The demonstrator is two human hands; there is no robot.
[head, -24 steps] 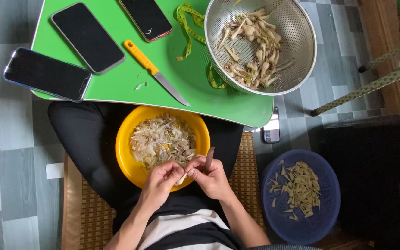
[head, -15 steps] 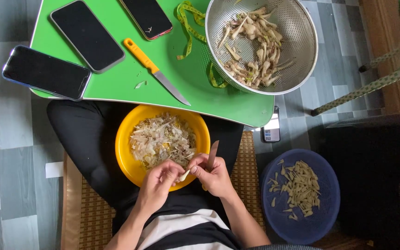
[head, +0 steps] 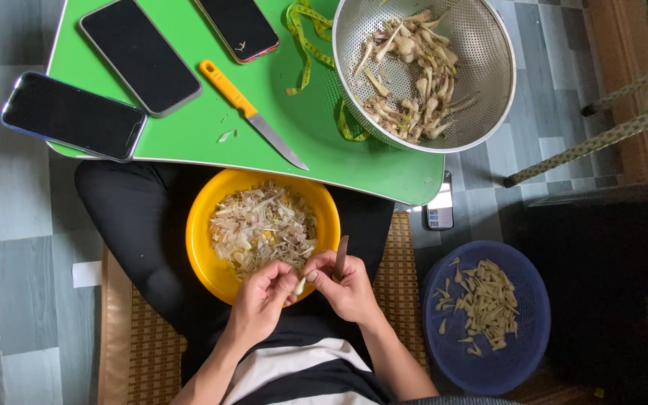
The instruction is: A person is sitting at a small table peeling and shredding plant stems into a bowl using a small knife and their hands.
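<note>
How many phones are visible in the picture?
4: three lie on the green table, left, middle and top; one lies on the floor beneath its right edge.

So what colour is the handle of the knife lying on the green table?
Orange, on the steel-bladed knife lying on the green table; the head view shows it best.

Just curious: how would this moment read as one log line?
left hand: pinches pale stalk | right hand: holds small knife | below: yellow bowl of peelings

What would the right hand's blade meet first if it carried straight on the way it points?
The small knife in the right hand points up the picture, so it would probably meet the yellow bowl rim, then the green table edge; depth is unclear.
</note>
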